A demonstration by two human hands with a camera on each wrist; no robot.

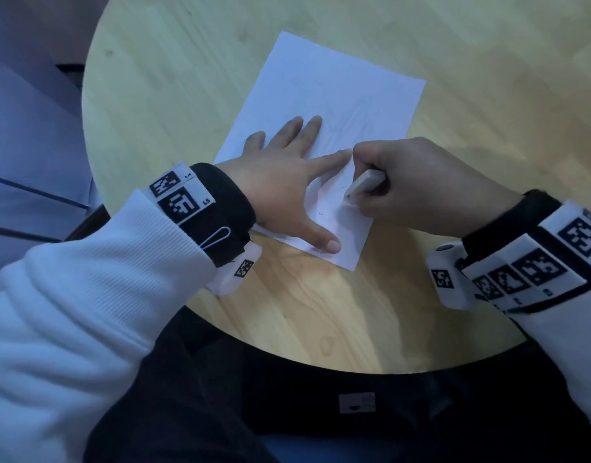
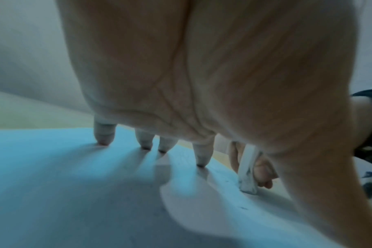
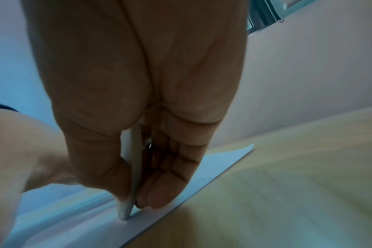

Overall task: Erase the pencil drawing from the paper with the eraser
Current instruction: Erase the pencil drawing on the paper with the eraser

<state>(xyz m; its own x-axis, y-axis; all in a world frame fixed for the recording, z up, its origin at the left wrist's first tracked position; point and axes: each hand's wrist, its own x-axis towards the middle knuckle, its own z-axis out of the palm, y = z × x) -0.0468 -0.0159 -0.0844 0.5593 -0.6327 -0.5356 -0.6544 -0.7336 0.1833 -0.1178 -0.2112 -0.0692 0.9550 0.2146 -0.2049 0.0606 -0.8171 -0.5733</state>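
Note:
A white sheet of paper (image 1: 324, 95) lies on the round wooden table (image 1: 173, 95), with faint pencil lines in its middle and a few dark marks near its front end. My left hand (image 1: 287, 175) lies spread flat on the paper (image 2: 74, 176), its fingertips (image 2: 104, 142) pressing down. My right hand (image 1: 417, 185) grips a white eraser (image 1: 364, 183) between thumb and fingers. The eraser (image 2: 247, 171) stands tilted, its lower tip touching the sheet between my left thumb and forefinger. In the right wrist view the eraser (image 3: 135, 176) meets the paper (image 3: 91, 231) near its edge.
The table's curved front edge (image 1: 320, 362) runs close to my body, with dark trousers below it. Bare wood (image 3: 287, 193) lies to the right of the sheet. A pale blue surface (image 1: 27, 128) stands off the table's left side.

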